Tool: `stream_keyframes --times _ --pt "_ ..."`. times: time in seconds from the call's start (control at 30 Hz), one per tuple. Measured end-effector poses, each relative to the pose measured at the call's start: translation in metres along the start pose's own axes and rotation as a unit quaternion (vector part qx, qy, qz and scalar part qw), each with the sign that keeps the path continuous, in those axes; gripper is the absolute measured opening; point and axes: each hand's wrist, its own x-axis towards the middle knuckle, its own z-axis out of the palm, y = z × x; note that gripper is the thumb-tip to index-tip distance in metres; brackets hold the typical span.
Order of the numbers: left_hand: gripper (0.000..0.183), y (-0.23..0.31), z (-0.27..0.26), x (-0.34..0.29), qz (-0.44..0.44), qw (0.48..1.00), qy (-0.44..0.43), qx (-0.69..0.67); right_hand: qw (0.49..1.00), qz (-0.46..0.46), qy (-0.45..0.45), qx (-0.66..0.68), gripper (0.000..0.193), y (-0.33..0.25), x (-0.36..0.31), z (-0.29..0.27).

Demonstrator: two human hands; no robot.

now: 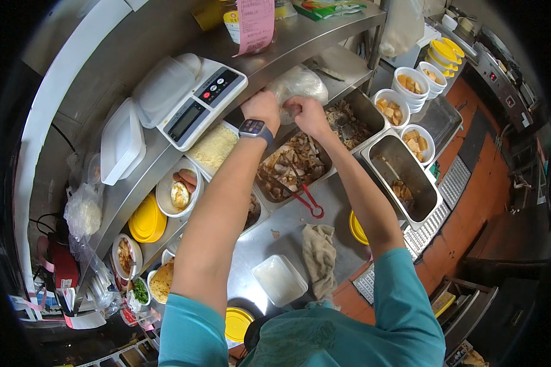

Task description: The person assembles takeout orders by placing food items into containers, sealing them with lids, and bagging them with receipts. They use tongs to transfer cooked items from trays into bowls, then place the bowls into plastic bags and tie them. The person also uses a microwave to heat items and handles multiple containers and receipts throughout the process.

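Both arms reach to the back of the counter, where a clear plastic bag (300, 85) sits under the shelf, its contents unclear. My right hand (309, 114) has its fingers curled closed on the bag's near edge. At the bag's left side is my left hand (262, 107), with a watch on the wrist; it looks closed on the bag, though its fingertips are hidden. Just below lies a steel pan of chopped cooked meat (297, 160), with red-handled tongs (311, 200) resting in it. Another pan of dark food (348, 125) stands to its right.
A kitchen scale (203, 104) and white containers (123, 140) occupy the shelf. Bowls of yellowish chunks (389, 110) stand at right beside a deep steel pan (403, 177). A cloth (319, 257) and a white tray (280, 279) lie nearer. An egg-and-sausage bowl (180, 188) stands left.
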Motion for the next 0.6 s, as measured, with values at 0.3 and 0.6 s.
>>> stream_keyframes --times 0.3,0.6 --pt "0.034 -0.004 0.012 0.016 -0.087 0.992 -0.037 -0.080 0.980 -0.094 0.076 0.156 0.043 -0.007 0.020 0.013" --pt "0.029 -0.053 0.105 0.054 -0.086 0.990 0.000 -0.114 0.990 0.076 -0.007 0.122 0.033 -0.012 0.018 0.011"
